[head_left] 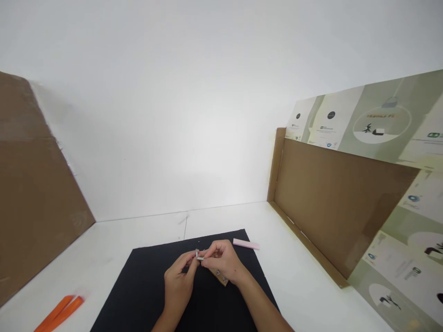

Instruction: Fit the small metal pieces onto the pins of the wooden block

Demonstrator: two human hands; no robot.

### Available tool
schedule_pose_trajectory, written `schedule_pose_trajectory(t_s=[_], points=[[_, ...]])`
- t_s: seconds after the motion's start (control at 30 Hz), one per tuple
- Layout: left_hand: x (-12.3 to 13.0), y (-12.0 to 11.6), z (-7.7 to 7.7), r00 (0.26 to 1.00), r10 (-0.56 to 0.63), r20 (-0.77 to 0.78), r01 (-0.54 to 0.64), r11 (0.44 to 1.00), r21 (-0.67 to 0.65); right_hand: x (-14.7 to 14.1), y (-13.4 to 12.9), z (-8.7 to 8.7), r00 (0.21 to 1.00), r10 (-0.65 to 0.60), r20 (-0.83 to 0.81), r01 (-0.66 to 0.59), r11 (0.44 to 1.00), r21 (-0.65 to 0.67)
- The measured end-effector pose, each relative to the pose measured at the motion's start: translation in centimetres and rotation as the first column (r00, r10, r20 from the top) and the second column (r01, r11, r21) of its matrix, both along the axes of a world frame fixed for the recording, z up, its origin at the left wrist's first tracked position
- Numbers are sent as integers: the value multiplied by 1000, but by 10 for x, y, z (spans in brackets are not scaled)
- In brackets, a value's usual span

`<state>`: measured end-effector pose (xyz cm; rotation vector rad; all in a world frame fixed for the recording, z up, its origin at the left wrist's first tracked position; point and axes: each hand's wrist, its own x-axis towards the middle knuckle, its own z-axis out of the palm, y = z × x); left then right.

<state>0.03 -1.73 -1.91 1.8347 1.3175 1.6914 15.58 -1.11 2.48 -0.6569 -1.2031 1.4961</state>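
Note:
My left hand point(180, 276) and my right hand point(224, 260) meet over a black mat point(145, 281), fingertips almost touching. Between the left thumb and fingers I pinch a small silvery metal piece point(197, 253), held upright. The right thumb and index finger close on a short pale rod point(200, 259), whose end points at the metal piece; whether the two touch, I cannot tell. Under my right hand lies a light brown strip point(222, 280) with several small shiny metal bits on it. The hand covers much of that strip.
A pink strip point(246, 244) lies across the mat's far right edge. At the lower left is something with two orange arms point(60, 313), partly out of view. Brown cardboard point(38, 193) stands at the left, and an open printed cardboard box point(332, 203) at the right.

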Motion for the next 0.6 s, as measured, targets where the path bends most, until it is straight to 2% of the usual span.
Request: schedule_pose_trajectory(t_s=[0.33, 0.47, 0.6], points=[[3, -1, 4, 999, 1, -45, 0, 1000, 18, -3, 8, -8, 988, -155, 3, 155, 986, -64], [3, -3, 5, 998, -13, -61, 15, 999, 38, -4, 7, -6, 984, -177, 6, 177, 978, -112], [2, -3, 5, 998, -4, -67, 7, 999, 48, -3, 4, -3, 990, -139, -1, 138, 983, -120]])
